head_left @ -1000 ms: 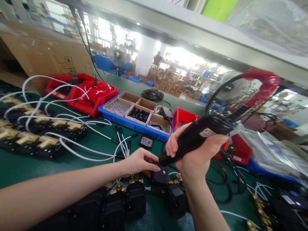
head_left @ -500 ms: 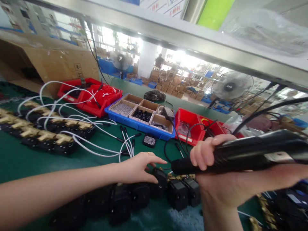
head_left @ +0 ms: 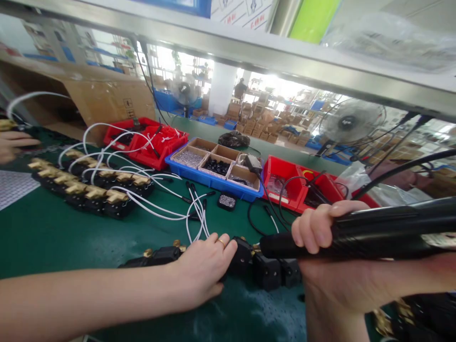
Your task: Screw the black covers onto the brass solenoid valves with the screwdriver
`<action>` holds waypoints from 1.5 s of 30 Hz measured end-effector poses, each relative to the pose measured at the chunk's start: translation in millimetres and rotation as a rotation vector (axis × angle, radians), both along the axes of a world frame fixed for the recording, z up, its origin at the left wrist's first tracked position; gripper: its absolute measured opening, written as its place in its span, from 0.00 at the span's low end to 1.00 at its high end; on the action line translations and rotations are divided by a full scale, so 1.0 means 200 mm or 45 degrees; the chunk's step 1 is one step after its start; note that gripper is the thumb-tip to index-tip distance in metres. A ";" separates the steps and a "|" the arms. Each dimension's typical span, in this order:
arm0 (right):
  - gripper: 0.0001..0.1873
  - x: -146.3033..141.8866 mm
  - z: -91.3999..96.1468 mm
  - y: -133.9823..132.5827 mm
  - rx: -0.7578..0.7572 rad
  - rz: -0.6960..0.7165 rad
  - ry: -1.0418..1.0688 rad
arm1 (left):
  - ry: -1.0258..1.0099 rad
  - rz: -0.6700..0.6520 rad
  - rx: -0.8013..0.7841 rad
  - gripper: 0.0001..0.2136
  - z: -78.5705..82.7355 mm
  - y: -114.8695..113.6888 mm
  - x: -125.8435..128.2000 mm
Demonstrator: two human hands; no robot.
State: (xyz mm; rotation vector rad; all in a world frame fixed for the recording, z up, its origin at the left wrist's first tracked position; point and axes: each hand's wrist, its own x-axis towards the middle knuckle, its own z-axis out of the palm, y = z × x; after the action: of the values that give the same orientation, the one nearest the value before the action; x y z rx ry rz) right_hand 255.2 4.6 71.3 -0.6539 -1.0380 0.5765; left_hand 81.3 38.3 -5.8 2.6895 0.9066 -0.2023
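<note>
My right hand (head_left: pixel 327 247) is wrapped round a black electric screwdriver (head_left: pixel 384 228), whose tip points left, close over the row of parts. My left hand (head_left: pixel 208 266) lies over the same row with its fingers curled down onto a black valve-like housing, most of which it hides. Just right of those fingers is another black housing (head_left: pixel 241 256), near the screwdriver's tip. More black housings (head_left: pixel 267 271) stand beside it, below the tool. Left of my wrist, black housings with brass fittings (head_left: pixel 164 255) show behind my forearm.
Brass-fitted units (head_left: pixel 89 192) with white cables (head_left: pixel 160 209) lie at left. A blue tray (head_left: pixel 213 178) of small parts and red bins (head_left: pixel 285 183) stand behind. A small black box of screws (head_left: pixel 227 202) sits in front. Another person's hand (head_left: pixel 16 142) is at the left edge.
My left hand has gone from spread fingers to curled over a housing. The screwdriver stays in my right hand. The view has shifted, and another person's hand now shows at the left.
</note>
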 end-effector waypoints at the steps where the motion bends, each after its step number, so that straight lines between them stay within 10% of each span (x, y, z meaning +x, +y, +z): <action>1: 0.33 0.00 0.00 0.00 0.003 0.005 -0.005 | -0.029 -0.003 0.001 0.27 0.00 0.00 -0.01; 16: 0.36 -0.02 -0.03 0.00 -0.254 -0.009 0.227 | -0.726 0.103 -0.371 0.26 -0.07 0.31 -0.12; 25: 0.36 -0.09 -0.09 0.16 -0.287 0.113 0.276 | -0.996 0.398 -0.965 0.21 -0.16 0.42 -0.14; 45: 0.39 -0.16 -0.19 0.32 -0.505 0.291 0.488 | -1.148 0.621 -1.414 0.19 -0.22 0.45 -0.13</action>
State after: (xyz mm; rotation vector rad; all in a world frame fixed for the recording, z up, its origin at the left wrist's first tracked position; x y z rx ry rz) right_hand 222.6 68.8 34.1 -0.7378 -0.6431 1.0800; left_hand 54.5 128.1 -49.5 1.2478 0.7520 0.4527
